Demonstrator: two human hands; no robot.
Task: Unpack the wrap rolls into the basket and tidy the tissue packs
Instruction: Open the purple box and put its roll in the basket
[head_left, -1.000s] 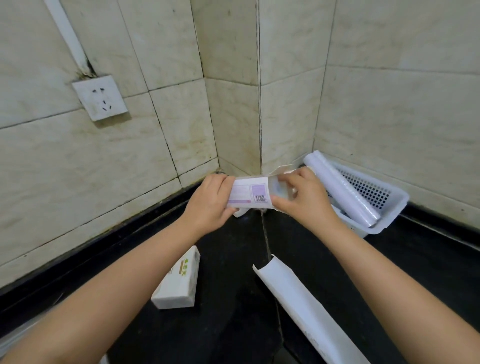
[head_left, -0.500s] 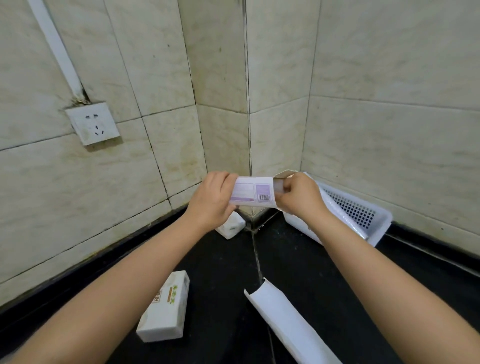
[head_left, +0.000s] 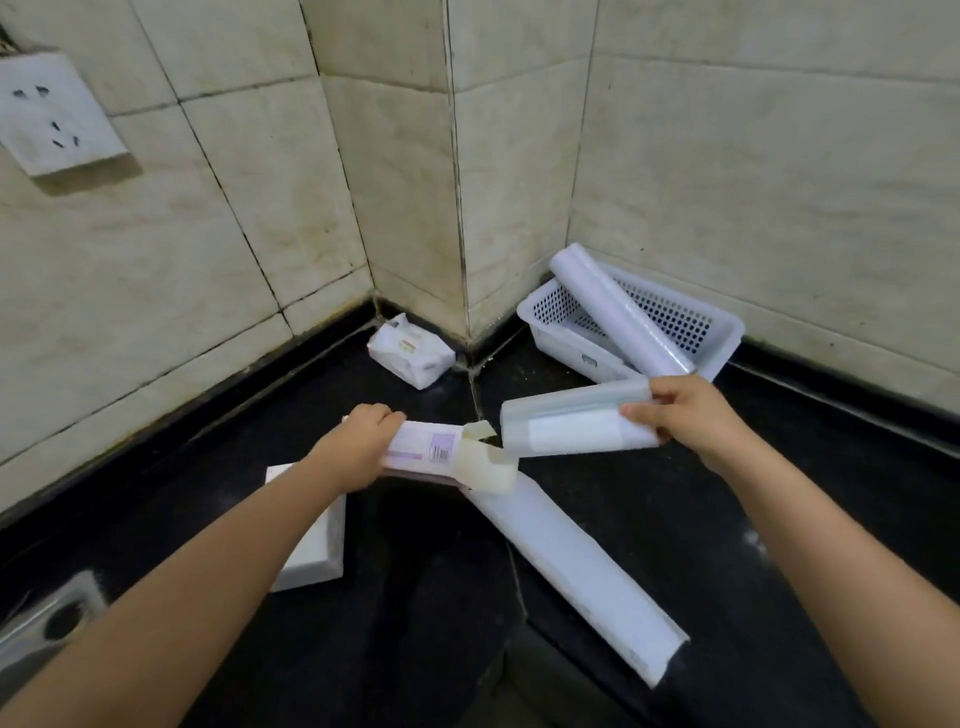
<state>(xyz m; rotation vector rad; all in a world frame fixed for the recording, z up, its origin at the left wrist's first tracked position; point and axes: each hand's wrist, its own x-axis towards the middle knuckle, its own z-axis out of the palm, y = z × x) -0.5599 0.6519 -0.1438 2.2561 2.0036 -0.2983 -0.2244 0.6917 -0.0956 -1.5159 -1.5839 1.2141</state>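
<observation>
My right hand (head_left: 685, 415) grips a pale wrap roll (head_left: 566, 426) by its right end, fully out of its carton and level above the black counter. My left hand (head_left: 363, 441) holds the white and purple carton (head_left: 431, 449), whose open end flaps face the roll. A white perforated basket (head_left: 722, 332) stands in the wall corner at the right, with one wrap roll (head_left: 618, 317) leaning across it. A soft tissue pack (head_left: 410, 353) lies in the corner. Another white tissue pack (head_left: 317, 545) lies under my left forearm.
A long white carton (head_left: 576, 571) lies open on the black counter (head_left: 779, 519) between my arms. Tiled walls close in at the back, with a wall socket (head_left: 52, 114) at the upper left. A metal sink edge (head_left: 41, 623) shows at the lower left.
My right hand has pulled the roll out of the carton and moved right with it. Both hands have dropped lower, and the head view has tilted down.
</observation>
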